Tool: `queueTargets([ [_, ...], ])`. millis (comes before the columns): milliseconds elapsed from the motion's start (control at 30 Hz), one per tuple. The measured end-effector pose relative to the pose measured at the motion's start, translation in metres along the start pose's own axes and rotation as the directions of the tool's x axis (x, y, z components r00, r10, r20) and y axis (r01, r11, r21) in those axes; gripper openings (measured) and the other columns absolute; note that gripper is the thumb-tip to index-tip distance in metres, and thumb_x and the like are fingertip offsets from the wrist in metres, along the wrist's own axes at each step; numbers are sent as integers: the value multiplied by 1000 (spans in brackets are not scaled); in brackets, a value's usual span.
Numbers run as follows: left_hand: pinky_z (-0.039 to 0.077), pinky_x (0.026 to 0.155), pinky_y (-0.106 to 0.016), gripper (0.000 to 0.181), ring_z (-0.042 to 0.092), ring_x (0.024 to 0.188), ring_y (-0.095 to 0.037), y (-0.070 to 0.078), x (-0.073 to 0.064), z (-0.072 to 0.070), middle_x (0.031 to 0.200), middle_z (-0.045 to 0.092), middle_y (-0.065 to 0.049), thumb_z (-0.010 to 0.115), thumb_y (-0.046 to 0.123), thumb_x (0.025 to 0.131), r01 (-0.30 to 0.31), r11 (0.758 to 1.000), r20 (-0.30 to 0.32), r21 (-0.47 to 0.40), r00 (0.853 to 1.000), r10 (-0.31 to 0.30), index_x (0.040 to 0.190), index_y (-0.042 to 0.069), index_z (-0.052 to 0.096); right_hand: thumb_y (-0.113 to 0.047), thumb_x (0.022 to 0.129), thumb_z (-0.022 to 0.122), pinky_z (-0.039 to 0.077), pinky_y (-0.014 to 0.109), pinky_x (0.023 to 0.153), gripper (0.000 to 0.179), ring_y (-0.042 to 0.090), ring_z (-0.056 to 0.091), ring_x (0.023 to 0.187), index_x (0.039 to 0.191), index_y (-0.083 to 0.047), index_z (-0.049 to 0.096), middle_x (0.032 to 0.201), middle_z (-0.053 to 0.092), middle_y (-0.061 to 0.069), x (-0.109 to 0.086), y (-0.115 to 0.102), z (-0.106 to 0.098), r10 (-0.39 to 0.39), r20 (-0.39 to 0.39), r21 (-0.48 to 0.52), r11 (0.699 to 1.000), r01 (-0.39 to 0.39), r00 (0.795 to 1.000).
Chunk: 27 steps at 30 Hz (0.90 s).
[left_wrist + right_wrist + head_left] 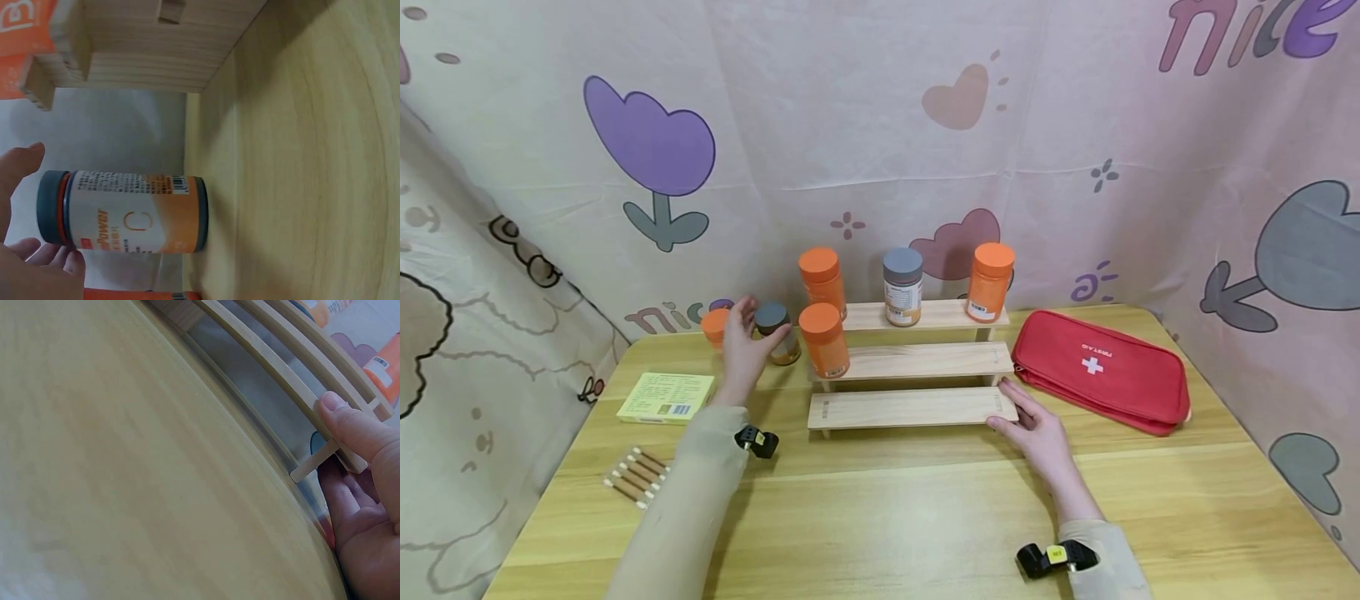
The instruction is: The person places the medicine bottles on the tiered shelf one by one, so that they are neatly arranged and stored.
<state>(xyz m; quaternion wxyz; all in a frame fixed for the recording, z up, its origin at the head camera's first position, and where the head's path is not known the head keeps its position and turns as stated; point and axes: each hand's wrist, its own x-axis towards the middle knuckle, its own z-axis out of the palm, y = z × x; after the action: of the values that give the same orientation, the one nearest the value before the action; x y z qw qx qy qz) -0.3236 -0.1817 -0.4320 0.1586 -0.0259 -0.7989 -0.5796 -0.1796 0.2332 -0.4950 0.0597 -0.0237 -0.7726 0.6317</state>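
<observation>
My left hand (742,354) is at a grey-capped supplement bottle (780,335) standing on the table left of the wooden shelf. In the left wrist view its thumb is apart from the cap, while the other fingers are right at the cap's opposite side; the bottle (131,212) has a white and orange label. With my right hand (1033,429) I grip the right end of the lowest step of the three-step wooden shelf (910,408). The right wrist view has the thumb (337,406) on the step's edge and the fingers beneath.
Orange bottles (823,342) and another grey-capped bottle (902,287) stand on the shelf's upper steps. Behind my left hand is one more orange bottle (715,327). A yellow box (666,397) and a pack of cotton swabs (636,477) lie left, a red first-aid pouch (1105,371) right.
</observation>
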Motion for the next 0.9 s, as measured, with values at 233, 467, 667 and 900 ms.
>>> queueTargets([
  [233,29,112,-36,75,36,133,-32,-9,6,5,141,38,-22,77,12,81,10,999,-17,30,1000,-9,140,-6,34,-15,81,77,31,18,105,64,22,33,136,138,-5,50,149,37,8,-1,-2,0,1,17,9,1000,-1,1000],
  [467,34,108,-37,64,44,125,-32,-14,6,7,133,45,-21,76,14,83,26,1000,-66,11,998,-25,134,-6,43,-14,81,77,30,19,105,64,22,32,137,138,-4,50,150,36,8,-1,-1,-1,2,19,13,1000,-3,1000],
  [667,36,107,-37,61,46,123,-32,-13,5,8,131,47,-20,77,12,81,28,1000,-97,-7,995,-28,131,-5,46,-12,82,76,30,17,104,63,22,31,137,139,-5,50,150,36,8,0,0,0,9,18,25,1000,-9,1000],
  [900,38,106,-36,61,48,122,-28,-13,4,7,131,50,-17,79,12,79,33,999,-124,-7,992,-33,130,-2,49,-12,82,76,31,15,103,63,24,32,137,138,-4,50,150,35,10,0,-1,-1,10,24,15,1000,-10,1000],
])
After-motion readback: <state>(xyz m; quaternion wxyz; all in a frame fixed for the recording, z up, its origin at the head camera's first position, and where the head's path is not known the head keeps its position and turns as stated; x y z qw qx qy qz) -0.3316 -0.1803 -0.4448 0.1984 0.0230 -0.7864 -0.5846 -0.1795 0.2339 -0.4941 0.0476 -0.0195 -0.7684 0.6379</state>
